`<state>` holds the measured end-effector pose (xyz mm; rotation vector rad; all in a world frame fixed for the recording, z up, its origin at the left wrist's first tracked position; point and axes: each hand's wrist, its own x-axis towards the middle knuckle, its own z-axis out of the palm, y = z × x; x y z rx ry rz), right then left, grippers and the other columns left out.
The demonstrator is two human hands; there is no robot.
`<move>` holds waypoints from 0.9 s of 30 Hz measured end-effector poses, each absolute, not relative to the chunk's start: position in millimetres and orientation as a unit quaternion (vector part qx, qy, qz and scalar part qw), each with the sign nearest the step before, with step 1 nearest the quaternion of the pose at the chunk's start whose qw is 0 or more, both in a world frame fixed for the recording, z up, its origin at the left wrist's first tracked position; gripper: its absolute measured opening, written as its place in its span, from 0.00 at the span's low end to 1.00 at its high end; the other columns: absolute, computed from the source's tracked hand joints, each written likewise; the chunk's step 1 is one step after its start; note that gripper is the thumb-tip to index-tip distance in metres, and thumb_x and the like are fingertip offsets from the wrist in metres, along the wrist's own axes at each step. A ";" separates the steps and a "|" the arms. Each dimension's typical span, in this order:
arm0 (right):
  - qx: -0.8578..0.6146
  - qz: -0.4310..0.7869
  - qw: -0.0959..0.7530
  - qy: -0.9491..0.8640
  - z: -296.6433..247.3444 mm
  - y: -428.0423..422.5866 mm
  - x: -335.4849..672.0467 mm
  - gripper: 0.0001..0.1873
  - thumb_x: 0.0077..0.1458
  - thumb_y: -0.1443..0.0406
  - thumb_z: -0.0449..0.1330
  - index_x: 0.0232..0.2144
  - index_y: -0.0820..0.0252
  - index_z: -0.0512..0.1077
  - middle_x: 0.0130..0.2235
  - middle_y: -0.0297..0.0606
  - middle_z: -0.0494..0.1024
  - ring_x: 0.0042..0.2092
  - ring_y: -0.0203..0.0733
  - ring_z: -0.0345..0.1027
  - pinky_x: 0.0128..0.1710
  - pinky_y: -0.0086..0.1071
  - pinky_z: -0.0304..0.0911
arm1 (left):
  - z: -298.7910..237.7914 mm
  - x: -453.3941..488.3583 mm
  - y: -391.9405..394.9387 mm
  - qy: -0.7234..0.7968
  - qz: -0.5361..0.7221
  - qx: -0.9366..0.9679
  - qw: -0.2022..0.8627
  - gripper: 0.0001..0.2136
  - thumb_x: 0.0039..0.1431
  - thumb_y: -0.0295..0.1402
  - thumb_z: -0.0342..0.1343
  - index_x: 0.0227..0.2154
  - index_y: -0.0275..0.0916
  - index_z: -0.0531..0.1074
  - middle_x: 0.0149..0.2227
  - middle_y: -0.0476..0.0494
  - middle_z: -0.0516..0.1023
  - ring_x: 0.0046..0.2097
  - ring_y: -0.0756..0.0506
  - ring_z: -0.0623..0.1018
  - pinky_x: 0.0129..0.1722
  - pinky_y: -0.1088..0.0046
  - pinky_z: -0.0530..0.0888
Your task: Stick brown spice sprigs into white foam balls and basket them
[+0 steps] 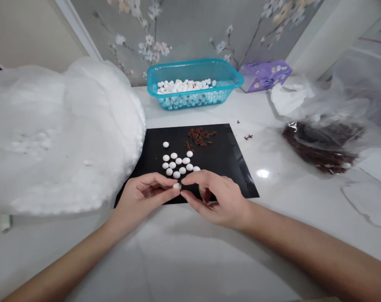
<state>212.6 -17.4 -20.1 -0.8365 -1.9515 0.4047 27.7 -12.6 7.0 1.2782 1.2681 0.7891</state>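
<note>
A black mat (pixel 228 163) lies on the white table. On it sit several white beads (pixel 177 163) and a small heap of brown dried bits (pixel 200 136). At the mat's near edge my left hand (pixel 144 195) and my right hand (pixel 217 197) meet, their fingertips pinched together on one white bead (pixel 177 186). The other fingers of both hands are curled.
A turquoise plastic basket (pixel 231 77) with many white beads stands behind the mat. A big white fluffy mass (pixel 58 134) fills the left side. At right lie a clear bag of brown dried bits (pixel 322 147), a purple tissue pack (pixel 265 75) and crumpled white paper (pixel 287 94).
</note>
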 end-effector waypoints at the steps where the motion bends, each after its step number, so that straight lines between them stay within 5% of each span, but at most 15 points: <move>1: -0.345 0.169 0.467 -0.796 -20.4 -17.7 212.6 0.11 0.53 0.70 0.56 0.40 0.55 0.63 0.37 0.30 0.77 0.26 0.28 0.70 0.20 0.22 0.61 | 7.2 27.7 -12.3 0.537 0.333 0.540 0.556 0.06 0.44 0.34 0.64 0.25 0.39 0.76 0.29 0.47 0.80 0.32 0.49 0.79 0.35 0.78 0.76; 18: -0.322 0.155 0.480 -0.801 -25.6 -16.3 209.9 0.06 0.55 0.70 0.54 0.34 0.55 0.62 0.30 0.29 0.76 0.34 0.30 0.74 0.22 0.19 0.61 | 5.0 26.4 -12.8 0.546 0.335 0.514 0.570 0.07 0.41 0.34 0.66 0.25 0.39 0.77 0.30 0.46 0.81 0.33 0.46 0.80 0.36 0.73 0.78; 27: -0.336 0.164 0.478 -0.795 -25.0 -20.0 208.6 0.10 0.53 0.73 0.54 0.26 0.55 0.58 0.26 0.23 0.75 0.22 0.25 0.67 0.19 0.19 0.59 | 6.4 28.0 -12.2 0.537 0.365 0.470 0.597 0.05 0.39 0.32 0.67 0.23 0.41 0.78 0.26 0.49 0.81 0.30 0.50 0.79 0.34 0.78 0.77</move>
